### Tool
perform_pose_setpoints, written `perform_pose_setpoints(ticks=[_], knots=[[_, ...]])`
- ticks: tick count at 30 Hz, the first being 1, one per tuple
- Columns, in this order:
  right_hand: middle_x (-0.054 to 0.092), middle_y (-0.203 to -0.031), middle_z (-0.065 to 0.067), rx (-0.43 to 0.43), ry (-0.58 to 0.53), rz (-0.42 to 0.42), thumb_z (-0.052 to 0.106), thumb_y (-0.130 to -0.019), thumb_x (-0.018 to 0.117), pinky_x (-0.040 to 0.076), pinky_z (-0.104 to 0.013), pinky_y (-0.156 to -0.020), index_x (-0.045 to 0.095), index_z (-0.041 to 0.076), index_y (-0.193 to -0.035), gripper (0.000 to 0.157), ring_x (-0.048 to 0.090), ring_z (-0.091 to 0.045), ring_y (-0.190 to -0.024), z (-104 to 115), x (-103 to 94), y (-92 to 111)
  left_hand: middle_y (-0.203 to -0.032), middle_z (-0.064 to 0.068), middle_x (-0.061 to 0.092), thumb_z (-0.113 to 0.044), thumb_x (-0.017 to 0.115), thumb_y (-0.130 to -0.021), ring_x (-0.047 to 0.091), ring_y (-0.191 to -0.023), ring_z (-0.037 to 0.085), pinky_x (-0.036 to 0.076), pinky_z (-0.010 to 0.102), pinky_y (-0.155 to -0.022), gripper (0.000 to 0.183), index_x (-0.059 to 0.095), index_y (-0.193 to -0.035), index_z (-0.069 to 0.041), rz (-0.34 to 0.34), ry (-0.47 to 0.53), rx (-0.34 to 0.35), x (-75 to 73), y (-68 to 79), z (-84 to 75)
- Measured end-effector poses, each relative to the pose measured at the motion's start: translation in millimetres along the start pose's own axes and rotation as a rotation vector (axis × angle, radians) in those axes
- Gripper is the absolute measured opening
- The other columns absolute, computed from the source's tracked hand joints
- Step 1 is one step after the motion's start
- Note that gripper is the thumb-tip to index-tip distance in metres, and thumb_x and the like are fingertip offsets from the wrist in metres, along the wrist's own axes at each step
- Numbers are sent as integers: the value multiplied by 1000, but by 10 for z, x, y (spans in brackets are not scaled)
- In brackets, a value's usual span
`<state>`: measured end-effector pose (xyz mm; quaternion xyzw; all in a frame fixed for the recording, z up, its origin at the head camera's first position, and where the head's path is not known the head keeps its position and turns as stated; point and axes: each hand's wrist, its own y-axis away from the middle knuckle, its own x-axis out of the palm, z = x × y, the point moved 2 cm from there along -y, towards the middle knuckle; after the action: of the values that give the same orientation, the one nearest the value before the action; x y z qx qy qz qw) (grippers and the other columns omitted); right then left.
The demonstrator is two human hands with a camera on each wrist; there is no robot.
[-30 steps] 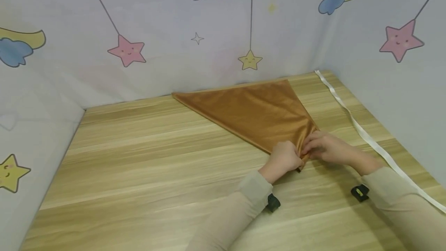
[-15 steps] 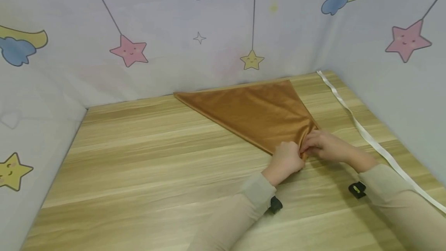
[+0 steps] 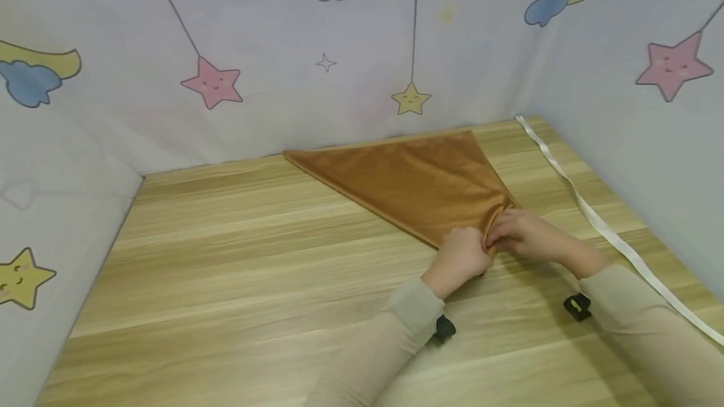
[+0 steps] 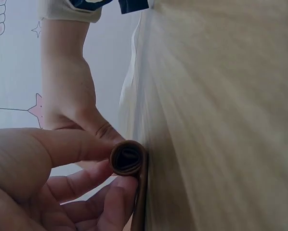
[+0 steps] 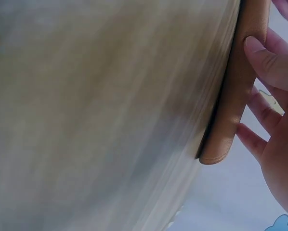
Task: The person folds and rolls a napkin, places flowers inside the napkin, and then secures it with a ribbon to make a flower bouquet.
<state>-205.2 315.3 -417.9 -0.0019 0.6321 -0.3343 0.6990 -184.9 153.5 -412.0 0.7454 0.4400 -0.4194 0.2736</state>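
A brown, smooth cloth [image 3: 407,187] lies as a rough triangle against the back of the table, with its near right edge gathered. In the wrist views that edge is a tight roll [image 5: 230,106], whose hollow end [image 4: 127,159] faces the left wrist camera. My left hand [image 3: 460,253] pinches the near end of the roll between thumb and fingers. Just to the right, my right hand [image 3: 523,234] holds the roll farther along, its thumb [image 5: 267,60] on top and fingers behind. The head view hides the roll mostly beneath both hands.
A long white strap [image 3: 608,234] runs along the right side of the wood-grain table [image 3: 226,281]. Pale fabric walls [image 3: 271,30] printed with stars and moons stand at the back and both sides. Dark bands [image 3: 577,306] hang at the wrists.
The near corner of the cloth, which stuck out below my left hand, is now mostly hidden at the hands. My right hand has shifted slightly left. Both hands still hold the edge.
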Motion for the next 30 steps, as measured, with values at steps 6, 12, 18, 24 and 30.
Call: perform_pose_setpoints(ticks=[6, 12, 18, 24, 30], knots=[[69, -83, 7, 3, 22, 17, 1, -70, 78, 47, -32, -75, 73, 17, -87, 24, 60, -15, -81, 3, -1, -28, -43, -9, 29, -17, 66, -81, 34, -42, 6, 32, 21, -45, 46, 37, -46, -18, -20, -30, -1, 21, -11, -3], [68, -88, 5, 47, 45, 14, -4, -65, 80, 47, -34, -76, 73, 15, -88, 31, 61, -16, -84, 35, 4, -14, -40, -9, 30, -19, 70, -81, 35, -41, 8, 33, 20, -49, 47, 40, -45, -17, 1, 27, -30, 4, -33, 42], [69, -91, 5, 81, 42, 38, -5, -61, 82, 47, -38, -78, 74, 16, -90, 37, 61, -18, -88, 43, 8, -24, -36, -10, 33, -24, 70, -85, 33, -41, 6, 38, 22, -59, 51, 47, -40, -17, 24, 100, -26, -19, -25, 115], [69, -88, 8, 58, 4, 38, -2, -66, 81, 45, -32, -79, 74, 16, -88, 29, 60, -16, -86, 24, 10, -68, -46, -11, 38, -23, 80, -74, 37, -49, 6, 34, 20, -58, 40, 50, -49, -17, 37, 68, 1, -9, -27, 124], [69, -87, 8, 56, -19, 41, 1, -68, 80, 45, -27, -77, 74, 17, -89, 27, 61, -13, -84, -4, 17, -104, -71, -10, 64, -15, 83, -68, 56, -66, 7, 40, 19, -63, 15, 68, -70, -16, 17, 57, 17, -27, -45, 144]])
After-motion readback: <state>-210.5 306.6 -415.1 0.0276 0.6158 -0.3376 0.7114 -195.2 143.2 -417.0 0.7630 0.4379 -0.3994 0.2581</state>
